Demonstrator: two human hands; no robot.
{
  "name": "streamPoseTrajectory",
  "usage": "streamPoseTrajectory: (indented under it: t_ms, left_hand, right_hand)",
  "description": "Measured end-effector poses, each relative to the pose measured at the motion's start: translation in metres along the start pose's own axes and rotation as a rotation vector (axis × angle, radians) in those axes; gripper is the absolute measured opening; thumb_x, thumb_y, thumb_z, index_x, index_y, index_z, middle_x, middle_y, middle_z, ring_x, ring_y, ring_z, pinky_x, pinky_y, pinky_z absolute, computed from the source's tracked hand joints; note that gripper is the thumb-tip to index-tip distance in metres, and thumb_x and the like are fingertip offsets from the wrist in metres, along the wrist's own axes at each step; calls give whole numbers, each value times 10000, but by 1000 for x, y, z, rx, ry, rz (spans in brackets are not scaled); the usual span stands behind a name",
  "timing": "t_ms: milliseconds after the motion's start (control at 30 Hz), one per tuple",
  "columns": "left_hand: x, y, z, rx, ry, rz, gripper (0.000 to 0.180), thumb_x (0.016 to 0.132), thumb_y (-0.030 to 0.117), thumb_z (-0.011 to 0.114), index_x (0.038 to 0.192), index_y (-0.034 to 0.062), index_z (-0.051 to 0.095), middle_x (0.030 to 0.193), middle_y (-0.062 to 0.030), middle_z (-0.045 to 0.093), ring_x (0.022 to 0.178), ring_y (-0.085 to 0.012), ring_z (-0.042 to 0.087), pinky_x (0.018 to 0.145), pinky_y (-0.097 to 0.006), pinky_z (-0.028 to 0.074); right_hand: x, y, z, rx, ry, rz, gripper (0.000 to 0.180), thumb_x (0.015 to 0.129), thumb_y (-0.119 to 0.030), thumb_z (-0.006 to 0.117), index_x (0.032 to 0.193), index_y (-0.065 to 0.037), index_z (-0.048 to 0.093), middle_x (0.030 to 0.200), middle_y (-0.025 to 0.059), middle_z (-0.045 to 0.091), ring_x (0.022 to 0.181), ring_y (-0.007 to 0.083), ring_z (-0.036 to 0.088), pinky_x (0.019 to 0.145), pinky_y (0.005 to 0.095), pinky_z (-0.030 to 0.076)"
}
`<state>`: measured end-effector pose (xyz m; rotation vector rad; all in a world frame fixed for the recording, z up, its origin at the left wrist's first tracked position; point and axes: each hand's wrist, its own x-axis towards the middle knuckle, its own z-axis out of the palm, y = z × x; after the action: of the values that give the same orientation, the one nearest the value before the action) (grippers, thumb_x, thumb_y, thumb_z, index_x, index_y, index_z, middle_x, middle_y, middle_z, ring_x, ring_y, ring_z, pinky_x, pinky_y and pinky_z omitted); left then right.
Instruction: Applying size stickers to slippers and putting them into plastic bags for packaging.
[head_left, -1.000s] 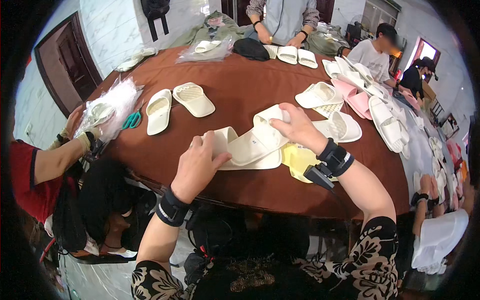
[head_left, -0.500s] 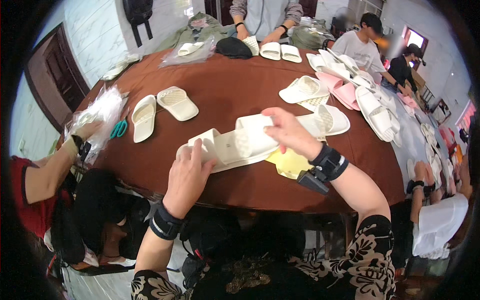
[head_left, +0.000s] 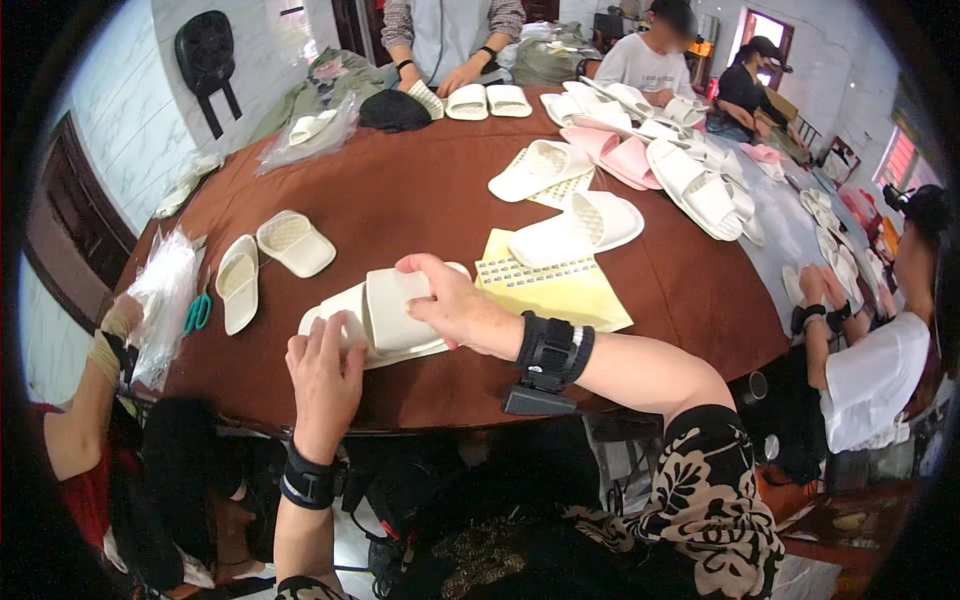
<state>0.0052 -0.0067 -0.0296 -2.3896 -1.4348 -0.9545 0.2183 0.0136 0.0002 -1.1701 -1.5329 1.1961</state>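
In the head view, the white upper slipper point(head_left: 393, 315) and the lower slipper point(head_left: 346, 305) lie overlapped, end to end, on the near part of the brown-covered worktop point(head_left: 440, 215). The right hand point(head_left: 465, 308) has its thumb and fingers clamped on the strap end of the upper slipper. The left hand point(head_left: 328, 375) curls over the lower slipper's end, fingers slightly apart; whether they grip or only rest there, I cannot tell.

As far as I can judge, these two are already joined into an overlapping pair, but no wrapping surrounds them and neither is released. A left-hand slipper point(head_left: 237, 285) and its neighbour point(head_left: 297, 243) lie side by side, unstacked, near teal scissors point(head_left: 198, 313) and clear plastic point(head_left: 165, 320). Beyond the right hand, one loose slipper point(head_left: 600, 225) overlaps a yellow sheet point(head_left: 550, 300), with another white slipper point(head_left: 540, 172) behind it. Many more, white and pink slippers point(head_left: 625, 160) among them, sit heaped farther right, seemingly unsorted.

As for writing, the yellow sheet bears rows of small, dark, repeated printed marks. A co-worker's white shirt point(head_left: 640, 68) carries faint lettering, too small to make out. I see no readable label on the overlapped pair.
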Motion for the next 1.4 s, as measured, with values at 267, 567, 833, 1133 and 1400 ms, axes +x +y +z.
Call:
streamPoseTrajectory:
  t_ms: [267, 567, 833, 1133, 1400]
  left_hand:
    - [12, 6, -19, -142, 125, 93, 446, 808, 61, 643, 1236, 1, 528, 1366, -243, 447, 1168, -402, 465, 993, -477, 364]
    - [16, -94, -25, -13, 308, -91, 450, 818, 121, 684, 1240, 54, 542, 1347, -251, 455, 1217, -438, 452, 1003, -485, 385]
    - [-6, -195, -15, 235, -43, -590, 617, 776, 423, 703, 1263, 89, 526, 1352, -206, 447, 1188, -425, 469, 949, -544, 394]
    - [40, -199, -3, 227, -356, -763, 692, 733, 582, 685, 1191, 81, 554, 1224, -226, 551, 1153, -399, 519, 938, -526, 407]
    - [61, -196, 11, 355, -354, -777, 704, 732, 549, 695, 1224, 75, 526, 1215, -257, 553, 1117, -446, 535, 926, -511, 442]
  right_hand:
    - [-14, 4, -44, 326, -52, -16, 486, 839, -29, 557, 1309, -2, 434, 859, 74, 564, 505, 84, 509, 355, 229, 404]
    - [-71, -1, -182, 358, 589, -243, 548, 859, -72, 551, 1385, -23, 407, 773, -62, 508, 537, 35, 438, 448, 187, 365]
    - [-171, 83, -358, 145, 833, -100, 588, 908, -122, 552, 1439, -32, 316, 979, 30, 584, 758, 122, 582, 599, 235, 473]
    - [-184, 66, -346, -395, 899, 119, 465, 938, -195, 549, 1369, -57, 444, 1044, 38, 582, 835, 110, 549, 642, 234, 466]
    - [-118, -5, -252, -301, 580, -121, 298, 913, -192, 591, 1169, -39, 596, 1002, 30, 604, 890, 110, 566, 654, 219, 457]
